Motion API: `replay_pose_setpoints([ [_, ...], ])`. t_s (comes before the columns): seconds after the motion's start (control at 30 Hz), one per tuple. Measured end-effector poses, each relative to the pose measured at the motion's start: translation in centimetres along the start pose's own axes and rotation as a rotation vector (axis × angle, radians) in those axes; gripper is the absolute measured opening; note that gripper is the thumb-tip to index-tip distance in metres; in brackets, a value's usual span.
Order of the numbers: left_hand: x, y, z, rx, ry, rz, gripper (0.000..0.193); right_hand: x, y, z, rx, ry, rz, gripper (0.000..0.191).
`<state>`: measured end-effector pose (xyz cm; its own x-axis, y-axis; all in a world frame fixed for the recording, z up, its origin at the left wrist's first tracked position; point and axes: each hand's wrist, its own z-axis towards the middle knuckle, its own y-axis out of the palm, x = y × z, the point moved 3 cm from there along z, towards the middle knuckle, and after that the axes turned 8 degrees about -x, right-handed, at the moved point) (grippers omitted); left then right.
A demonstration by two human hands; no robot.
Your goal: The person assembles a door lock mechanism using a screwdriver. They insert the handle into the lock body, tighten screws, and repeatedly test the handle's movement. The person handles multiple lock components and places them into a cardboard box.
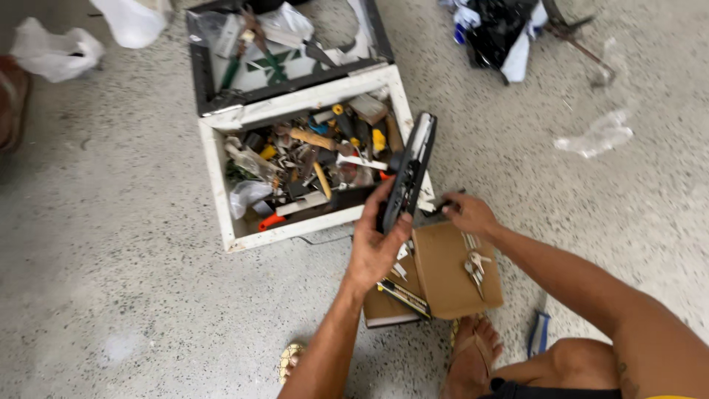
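Left hand [375,247] grips a black flat device [408,174] above a brown cardboard box [443,273].

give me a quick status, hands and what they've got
Left hand grip shut on long black flat device, held upright. Right hand on small dark part by white toolbox. Brown cardboard box below hands.

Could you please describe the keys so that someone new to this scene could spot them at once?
Start at the white toolbox full of tools, then drop to the brown cardboard box just below it. The keys lie on its flap, under the right hand: a small silvery bunch, the only metal on the bare cardboard.
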<state>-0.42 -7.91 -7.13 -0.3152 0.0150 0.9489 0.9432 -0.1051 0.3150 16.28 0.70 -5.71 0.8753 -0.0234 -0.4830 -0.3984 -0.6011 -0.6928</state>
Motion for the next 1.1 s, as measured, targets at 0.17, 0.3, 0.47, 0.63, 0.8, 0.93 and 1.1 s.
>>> replay_pose_setpoints([
  [0.17, 1.8, 0.5, -0.5, 0.055, 0.132, 0.259, 0.053, -1.4, 0.5, 0.8, -0.159, 0.319, -0.042, 0.051],
  [0.3, 2.0, 0.6, -0.9, 0.092, -0.166, 0.291, 0.057, -1.0, 0.0, 0.5, 0.078, 0.313, -0.015, 0.045],
  [0.47, 2.8, 0.8, -0.8, 0.164, 0.096, 0.538, 0.050, -0.4, -3.3, 0.3, 0.536, -0.248, 0.186, 0.023],
  [0.63, 1.2, 0.7, -0.2, 0.146, 0.116, 0.330, 0.054, -1.2, -4.7, -0.2, 0.546, -0.487, 0.520, 0.041],
  [0.8, -0.9, 0.2, 1.7, 0.101, -0.016, -0.147, 0.063, -1.9, -5.2, -2.1, 0.482, -0.597, 0.747, 0.066],
  [0.93, -1.5, 0.0, 2.4, 0.076, -0.037, -0.441, 0.061, -1.4, -5.4, -3.3, 0.479, -0.646, 0.990, 0.058],
  [1.1, -1.0, -0.2, 2.0, -0.021, -0.021, -0.680, 0.057, -0.2, -4.1, -3.3, 0.446, -0.634, 1.173, 0.044],
])
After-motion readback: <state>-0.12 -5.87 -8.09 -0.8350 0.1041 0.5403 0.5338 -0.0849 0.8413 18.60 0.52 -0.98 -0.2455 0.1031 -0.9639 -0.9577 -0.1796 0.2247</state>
